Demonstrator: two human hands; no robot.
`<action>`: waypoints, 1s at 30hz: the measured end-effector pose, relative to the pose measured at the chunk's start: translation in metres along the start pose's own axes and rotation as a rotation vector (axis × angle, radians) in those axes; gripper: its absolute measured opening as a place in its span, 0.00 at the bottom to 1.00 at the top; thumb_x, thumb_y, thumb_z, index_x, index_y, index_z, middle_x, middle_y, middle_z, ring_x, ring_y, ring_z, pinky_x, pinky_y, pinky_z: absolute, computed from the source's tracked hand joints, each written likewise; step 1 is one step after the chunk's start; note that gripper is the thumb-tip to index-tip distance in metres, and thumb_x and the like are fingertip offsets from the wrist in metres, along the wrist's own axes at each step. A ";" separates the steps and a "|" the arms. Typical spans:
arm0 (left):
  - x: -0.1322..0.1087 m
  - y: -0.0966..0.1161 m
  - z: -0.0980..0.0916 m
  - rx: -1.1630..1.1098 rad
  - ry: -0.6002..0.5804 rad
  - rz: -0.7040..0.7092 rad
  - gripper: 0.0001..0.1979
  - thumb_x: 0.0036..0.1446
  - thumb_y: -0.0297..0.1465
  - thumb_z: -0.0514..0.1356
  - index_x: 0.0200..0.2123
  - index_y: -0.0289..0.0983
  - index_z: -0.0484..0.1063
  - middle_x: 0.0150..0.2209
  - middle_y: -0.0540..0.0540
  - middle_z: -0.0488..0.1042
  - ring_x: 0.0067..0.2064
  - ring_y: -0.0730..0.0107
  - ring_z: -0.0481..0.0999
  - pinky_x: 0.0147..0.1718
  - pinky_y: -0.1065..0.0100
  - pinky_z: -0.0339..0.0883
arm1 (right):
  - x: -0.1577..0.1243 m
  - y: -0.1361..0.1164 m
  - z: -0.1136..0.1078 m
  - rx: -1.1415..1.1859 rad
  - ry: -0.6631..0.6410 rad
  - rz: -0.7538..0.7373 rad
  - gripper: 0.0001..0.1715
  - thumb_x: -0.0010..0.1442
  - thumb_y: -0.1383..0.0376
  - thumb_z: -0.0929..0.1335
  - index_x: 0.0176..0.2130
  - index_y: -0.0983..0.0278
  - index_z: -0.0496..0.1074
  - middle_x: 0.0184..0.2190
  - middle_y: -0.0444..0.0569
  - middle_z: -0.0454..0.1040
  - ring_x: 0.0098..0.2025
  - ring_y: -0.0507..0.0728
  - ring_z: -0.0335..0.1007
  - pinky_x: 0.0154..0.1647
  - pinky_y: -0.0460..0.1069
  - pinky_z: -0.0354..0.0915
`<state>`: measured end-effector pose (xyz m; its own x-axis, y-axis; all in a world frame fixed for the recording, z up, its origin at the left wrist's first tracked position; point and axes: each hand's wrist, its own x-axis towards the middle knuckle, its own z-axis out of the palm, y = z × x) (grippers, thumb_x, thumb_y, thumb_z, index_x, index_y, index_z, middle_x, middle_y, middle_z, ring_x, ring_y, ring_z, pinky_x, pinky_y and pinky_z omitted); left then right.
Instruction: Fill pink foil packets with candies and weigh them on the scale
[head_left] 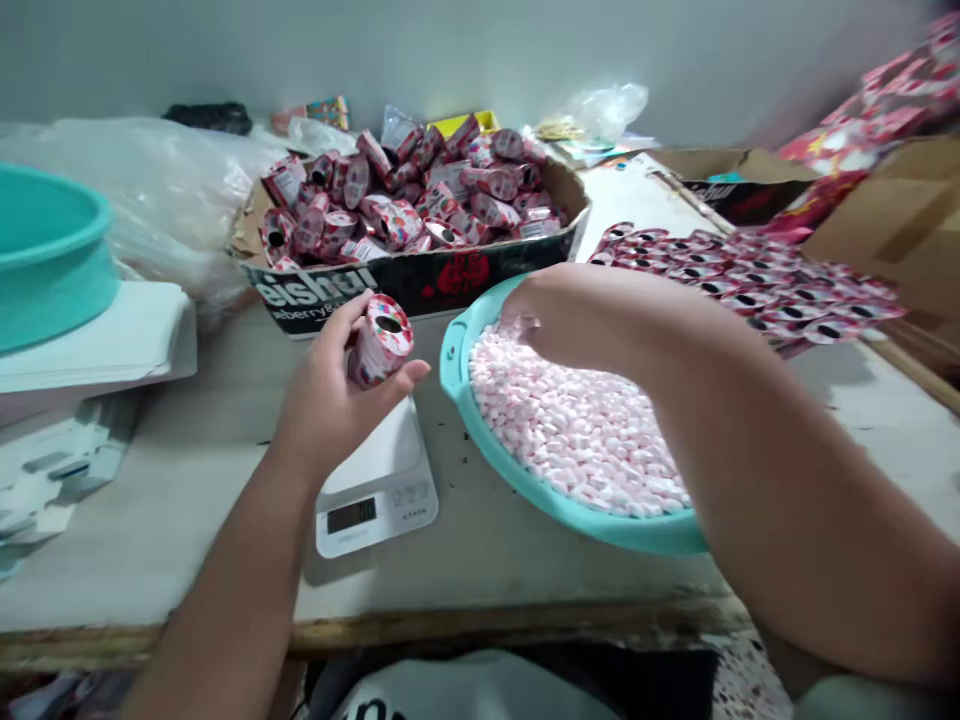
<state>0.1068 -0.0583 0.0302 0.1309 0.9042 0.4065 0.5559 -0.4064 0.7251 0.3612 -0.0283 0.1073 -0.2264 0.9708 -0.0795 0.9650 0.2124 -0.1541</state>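
Observation:
My left hand [337, 390] is wrapped around a small red-and-white printed tub [382, 345], tilted so that the dark round hole in its top shows. Just beneath is a white kitchen scale [377, 505] with a dark display; its digits are blurred. My right hand [536, 310] reaches into a turquoise basin [517, 475] of small pale pink and white candies [577, 430]. Its fingers are curled down among the candies near the far rim, partly hidden by the hand itself.
Behind the scale stands a cardboard box [390, 280] heaped with similar tubs. Rows of upright tubs [750, 280] with dark holes fill the right side. At left, a turquoise tub [56, 260] rests on a white stack [142, 330]. Plastic bags [172, 180] lie along the wall.

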 end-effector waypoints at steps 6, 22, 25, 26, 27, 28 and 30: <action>0.009 0.049 0.038 0.164 0.006 0.208 0.42 0.50 0.46 0.71 0.64 0.40 0.65 0.57 0.39 0.71 0.59 0.50 0.73 0.59 0.54 0.69 | 0.004 -0.023 -0.004 0.340 0.139 -0.150 0.11 0.62 0.74 0.62 0.36 0.68 0.73 0.31 0.46 0.71 0.28 0.46 0.54 0.32 0.45 0.49; -0.002 0.024 0.048 0.245 0.152 0.249 0.52 0.49 0.50 0.71 0.71 0.42 0.51 0.64 0.34 0.64 0.66 0.39 0.65 0.62 0.43 0.66 | 0.027 -0.036 0.037 1.245 -0.116 0.064 0.18 0.71 0.56 0.63 0.48 0.68 0.71 0.36 0.47 0.72 0.29 0.46 0.61 0.27 0.41 0.55; -0.003 0.028 0.046 0.244 0.121 0.261 0.44 0.55 0.47 0.68 0.69 0.43 0.54 0.65 0.34 0.63 0.67 0.41 0.64 0.64 0.42 0.63 | 0.036 -0.029 0.044 1.469 -0.239 0.183 0.18 0.72 0.58 0.60 0.48 0.67 0.71 0.31 0.46 0.71 0.25 0.47 0.62 0.24 0.42 0.59; -0.004 0.029 0.045 0.245 0.107 0.264 0.41 0.57 0.46 0.67 0.69 0.43 0.56 0.65 0.35 0.63 0.67 0.43 0.64 0.65 0.43 0.62 | 0.038 -0.026 0.045 1.527 -0.285 0.198 0.18 0.73 0.59 0.59 0.49 0.67 0.71 0.31 0.46 0.71 0.25 0.47 0.63 0.24 0.42 0.61; -0.004 0.031 0.044 0.245 0.097 0.268 0.38 0.59 0.45 0.66 0.68 0.43 0.57 0.65 0.36 0.63 0.66 0.44 0.65 0.65 0.44 0.62 | 0.039 -0.023 0.046 1.575 -0.327 0.205 0.19 0.73 0.59 0.59 0.50 0.67 0.71 0.31 0.46 0.71 0.25 0.48 0.65 0.24 0.42 0.62; -0.005 0.032 0.044 0.244 0.092 0.272 0.37 0.59 0.45 0.66 0.68 0.43 0.58 0.64 0.37 0.63 0.66 0.46 0.65 0.66 0.45 0.61 | 0.039 -0.020 0.045 1.613 -0.362 0.206 0.19 0.73 0.58 0.58 0.51 0.67 0.71 0.31 0.47 0.72 0.25 0.48 0.66 0.24 0.42 0.63; -0.005 0.034 0.044 0.239 0.082 0.290 0.37 0.60 0.44 0.65 0.68 0.43 0.58 0.64 0.37 0.63 0.67 0.47 0.65 0.67 0.46 0.60 | 0.038 -0.016 0.043 1.674 -0.417 0.206 0.21 0.73 0.58 0.58 0.52 0.68 0.70 0.31 0.48 0.73 0.25 0.48 0.67 0.23 0.42 0.63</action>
<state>0.1609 -0.0708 0.0280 0.2502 0.7391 0.6254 0.6828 -0.5926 0.4273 0.3314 0.0004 0.0643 -0.4044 0.8158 -0.4134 -0.1295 -0.4986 -0.8571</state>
